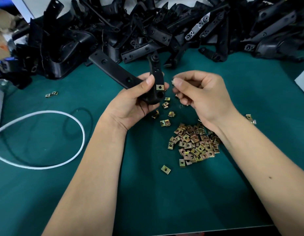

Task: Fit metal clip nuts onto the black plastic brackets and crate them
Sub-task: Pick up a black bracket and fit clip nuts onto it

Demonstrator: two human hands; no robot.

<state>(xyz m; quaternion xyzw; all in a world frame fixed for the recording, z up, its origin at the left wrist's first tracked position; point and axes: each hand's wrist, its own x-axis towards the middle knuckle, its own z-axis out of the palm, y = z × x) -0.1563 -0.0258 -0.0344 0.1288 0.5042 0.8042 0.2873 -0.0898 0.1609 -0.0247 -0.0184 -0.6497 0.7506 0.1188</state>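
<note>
Head view, looking down on a green mat (45, 193). Left hand (130, 101) wrapped round a black plastic bracket (156, 82), thumb pressed near its upper edge, one brass-coloured clip nut (159, 87) already seated on the face turned toward the camera; lower end of the bracket hidden in the palm, a long arm of it running off up and left. Right hand (199, 96) just beside, fingers curled inward, thumb and forefinger tips pinched together on something small and pale, too blurred to name; cannot tell whether a nut sits between them. Loose clip nuts (193, 143) heaped on the mat under the right wrist, partly covered by it, with strays (165, 122) scattered below the bracket and a pair (51, 94) well off to the left. Heap of black brackets (147, 28) across the far edge, tangled, single pieces hard to separate, top cut off by the frame. White cable (62, 116) looping in from the left edge, its end out of sight. Far left blurred, grey and cardboard shapes only.
</note>
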